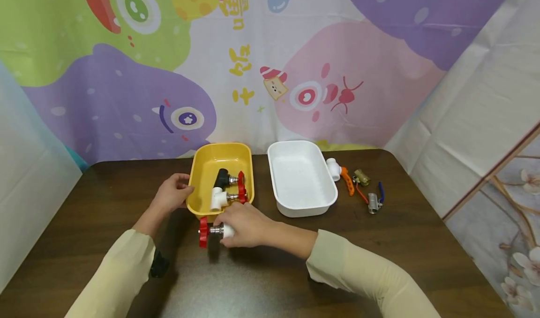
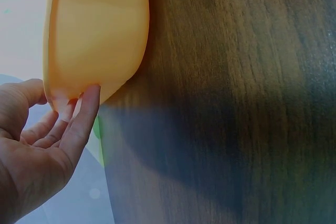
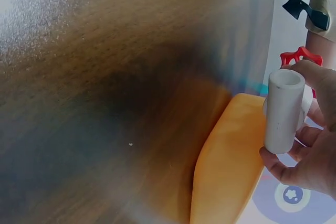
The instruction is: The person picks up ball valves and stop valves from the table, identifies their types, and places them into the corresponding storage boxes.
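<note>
My right hand grips a white plastic stop valve with a red handwheel and a metal stem, held in front of the yellow tray's near edge. In the right wrist view, its white pipe body shows one open end. At the yellow tray's left side, my left hand holds the rim, thumb at the edge and fingertips against the outer wall. Inside that tray lie a black valve and a white valve, both with red handwheels.
A white tray stands right of the yellow one. Beyond it lie a white valve with an orange lever, a brass valve with a red lever, and a silver valve with a blue lever. A printed curtain hangs behind the table.
</note>
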Action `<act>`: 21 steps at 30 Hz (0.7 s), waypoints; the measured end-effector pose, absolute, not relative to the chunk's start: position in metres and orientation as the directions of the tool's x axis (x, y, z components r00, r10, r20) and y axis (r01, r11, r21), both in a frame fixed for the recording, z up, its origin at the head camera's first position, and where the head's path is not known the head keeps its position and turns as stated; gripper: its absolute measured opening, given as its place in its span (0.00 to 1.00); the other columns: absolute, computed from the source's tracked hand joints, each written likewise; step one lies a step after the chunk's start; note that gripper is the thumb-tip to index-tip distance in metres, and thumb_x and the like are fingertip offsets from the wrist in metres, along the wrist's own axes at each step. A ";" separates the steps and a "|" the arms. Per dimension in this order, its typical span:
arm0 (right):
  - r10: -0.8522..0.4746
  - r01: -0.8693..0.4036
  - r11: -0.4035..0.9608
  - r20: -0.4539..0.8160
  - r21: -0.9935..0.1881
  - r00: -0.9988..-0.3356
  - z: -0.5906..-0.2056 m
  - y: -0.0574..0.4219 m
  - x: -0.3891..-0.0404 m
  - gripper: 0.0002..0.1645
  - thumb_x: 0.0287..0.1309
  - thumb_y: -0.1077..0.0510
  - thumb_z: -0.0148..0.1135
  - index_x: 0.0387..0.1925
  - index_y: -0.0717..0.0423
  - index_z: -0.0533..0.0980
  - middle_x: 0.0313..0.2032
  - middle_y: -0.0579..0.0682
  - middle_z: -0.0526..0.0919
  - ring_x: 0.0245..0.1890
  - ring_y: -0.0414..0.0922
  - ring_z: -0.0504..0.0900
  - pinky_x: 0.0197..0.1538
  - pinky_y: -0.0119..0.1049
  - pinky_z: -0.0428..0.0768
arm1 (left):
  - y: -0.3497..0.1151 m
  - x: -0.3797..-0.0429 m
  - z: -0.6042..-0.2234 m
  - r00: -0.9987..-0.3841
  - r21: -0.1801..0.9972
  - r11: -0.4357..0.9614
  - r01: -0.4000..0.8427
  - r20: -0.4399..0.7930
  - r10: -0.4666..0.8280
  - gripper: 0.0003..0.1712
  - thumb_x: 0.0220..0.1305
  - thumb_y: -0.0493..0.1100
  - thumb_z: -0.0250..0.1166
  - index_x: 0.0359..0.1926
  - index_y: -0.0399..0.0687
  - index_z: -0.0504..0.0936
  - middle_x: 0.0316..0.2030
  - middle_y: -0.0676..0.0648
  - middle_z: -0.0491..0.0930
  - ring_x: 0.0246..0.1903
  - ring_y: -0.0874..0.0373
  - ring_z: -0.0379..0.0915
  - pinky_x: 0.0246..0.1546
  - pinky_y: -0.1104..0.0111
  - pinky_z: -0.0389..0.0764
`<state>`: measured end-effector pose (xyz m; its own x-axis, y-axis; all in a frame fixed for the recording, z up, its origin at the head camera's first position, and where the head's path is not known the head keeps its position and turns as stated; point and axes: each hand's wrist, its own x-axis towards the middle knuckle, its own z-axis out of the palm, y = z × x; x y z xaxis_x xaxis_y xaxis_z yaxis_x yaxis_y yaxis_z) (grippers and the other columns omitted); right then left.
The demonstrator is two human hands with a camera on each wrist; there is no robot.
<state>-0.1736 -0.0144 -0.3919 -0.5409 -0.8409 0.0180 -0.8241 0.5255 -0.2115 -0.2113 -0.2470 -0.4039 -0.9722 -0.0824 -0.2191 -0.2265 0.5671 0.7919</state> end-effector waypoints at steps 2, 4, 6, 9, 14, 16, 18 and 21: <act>-0.840 -0.823 0.527 0.021 -0.211 -0.542 -0.390 -0.014 -0.174 0.23 0.51 0.43 0.65 0.49 0.43 0.77 0.44 0.40 0.81 0.44 0.39 0.73 0.46 0.31 0.72 | -0.247 -0.212 -0.404 -0.973 0.792 0.567 -0.224 -0.217 -0.081 0.29 0.68 0.42 0.54 0.64 0.35 0.58 0.50 0.31 0.69 0.40 0.45 0.78 0.38 0.61 0.84; -0.841 -0.826 0.525 0.026 -0.205 -0.541 -0.389 -0.014 -0.175 0.23 0.51 0.43 0.65 0.50 0.42 0.77 0.45 0.40 0.81 0.45 0.39 0.73 0.47 0.32 0.72 | -0.248 -0.212 -0.404 -0.973 0.794 0.566 -0.222 -0.216 -0.080 0.29 0.67 0.43 0.54 0.65 0.35 0.58 0.50 0.31 0.69 0.40 0.45 0.78 0.38 0.61 0.84; -0.843 -0.828 0.522 0.026 -0.206 -0.538 -0.387 -0.014 -0.175 0.23 0.51 0.43 0.65 0.50 0.42 0.77 0.45 0.41 0.81 0.45 0.40 0.73 0.48 0.32 0.72 | -0.248 -0.212 -0.403 -0.973 0.793 0.567 -0.223 -0.215 -0.082 0.29 0.67 0.43 0.54 0.65 0.35 0.58 0.50 0.31 0.69 0.40 0.46 0.78 0.38 0.60 0.84; -0.846 -0.833 0.518 0.031 -0.194 -0.533 -0.385 -0.016 -0.177 0.23 0.51 0.43 0.65 0.50 0.42 0.77 0.44 0.41 0.80 0.45 0.39 0.74 0.48 0.32 0.73 | -0.247 -0.212 -0.402 -0.972 0.792 0.567 -0.227 -0.220 -0.083 0.29 0.67 0.43 0.54 0.65 0.35 0.58 0.51 0.32 0.69 0.41 0.45 0.78 0.40 0.59 0.84; -0.840 -0.826 0.525 0.031 -0.208 -0.542 -0.381 -0.017 -0.179 0.23 0.52 0.43 0.65 0.50 0.43 0.77 0.46 0.41 0.81 0.46 0.39 0.74 0.48 0.31 0.73 | -0.246 -0.211 -0.401 -0.970 0.788 0.570 -0.234 -0.226 -0.086 0.29 0.68 0.43 0.54 0.65 0.35 0.58 0.51 0.31 0.69 0.42 0.44 0.77 0.40 0.60 0.84; -0.836 -0.820 0.530 0.030 -0.215 -0.548 -0.379 -0.017 -0.180 0.23 0.52 0.43 0.65 0.50 0.43 0.77 0.46 0.41 0.81 0.46 0.38 0.73 0.47 0.30 0.73 | -0.245 -0.211 -0.401 -0.970 0.787 0.570 -0.235 -0.227 -0.087 0.29 0.68 0.43 0.54 0.64 0.35 0.58 0.51 0.31 0.69 0.42 0.44 0.78 0.39 0.60 0.84; -0.834 -0.818 0.533 0.029 -0.217 -0.551 -0.377 -0.016 -0.181 0.24 0.52 0.43 0.65 0.51 0.43 0.77 0.46 0.41 0.81 0.45 0.38 0.73 0.45 0.30 0.73 | -0.245 -0.211 -0.402 -0.970 0.789 0.569 -0.235 -0.227 -0.086 0.29 0.68 0.43 0.54 0.64 0.35 0.58 0.51 0.31 0.69 0.41 0.44 0.78 0.38 0.61 0.84; -0.836 -0.820 0.530 0.031 -0.214 -0.548 -0.375 -0.016 -0.184 0.24 0.52 0.43 0.65 0.51 0.43 0.77 0.45 0.41 0.81 0.44 0.38 0.74 0.44 0.29 0.73 | -0.245 -0.212 -0.403 -0.971 0.793 0.564 -0.232 -0.225 -0.084 0.29 0.67 0.42 0.54 0.64 0.35 0.58 0.51 0.31 0.69 0.41 0.44 0.78 0.38 0.61 0.84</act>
